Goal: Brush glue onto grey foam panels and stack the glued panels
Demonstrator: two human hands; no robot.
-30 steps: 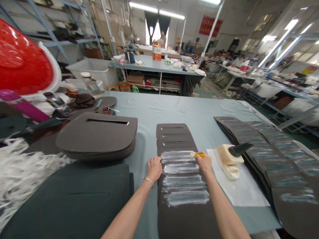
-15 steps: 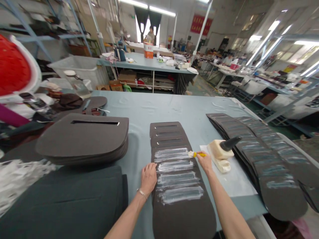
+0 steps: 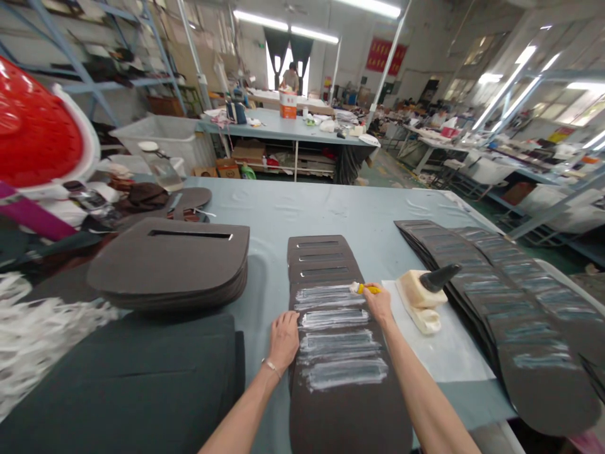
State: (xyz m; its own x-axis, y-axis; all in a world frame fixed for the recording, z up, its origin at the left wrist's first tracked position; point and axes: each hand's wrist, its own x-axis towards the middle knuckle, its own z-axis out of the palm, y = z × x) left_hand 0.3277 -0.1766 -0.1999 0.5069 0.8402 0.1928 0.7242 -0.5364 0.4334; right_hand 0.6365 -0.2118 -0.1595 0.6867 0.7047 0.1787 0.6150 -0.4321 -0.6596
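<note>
A small yellow-handled brush (image 3: pixel 368 289) is pinched in my right hand (image 3: pixel 380 305). Its pale, loaded tip touches the upper glue-smeared slot of the dark panels (image 3: pixel 350 413), near that slot's right end. These panels overlap in a row running away from me; several slots nearer to me carry white smears, while the far ones look bare. My left hand (image 3: pixel 283 339) lies with its fingers stretched along the panels' left edge. Right of my right hand, a cream plastic container (image 3: pixel 416 287) with a black cone-shaped spout rests on a white sheet (image 3: pixel 447 353).
At left stand a stack of slotted dark panels (image 3: pixel 179 265) and a pile of dark green-grey sheets (image 3: pixel 142 378). Rows of smeared panels (image 3: pixel 543 391) fan out at right. A glass jar (image 3: pixel 161 167) and a red object (image 3: pixel 38 126) are back left. Another person (image 3: pixel 290 77) stands far behind.
My right hand and the brush have moved a little left along the upper smeared slot. My left hand stays at the panel edge. The camera view has shifted slightly.
</note>
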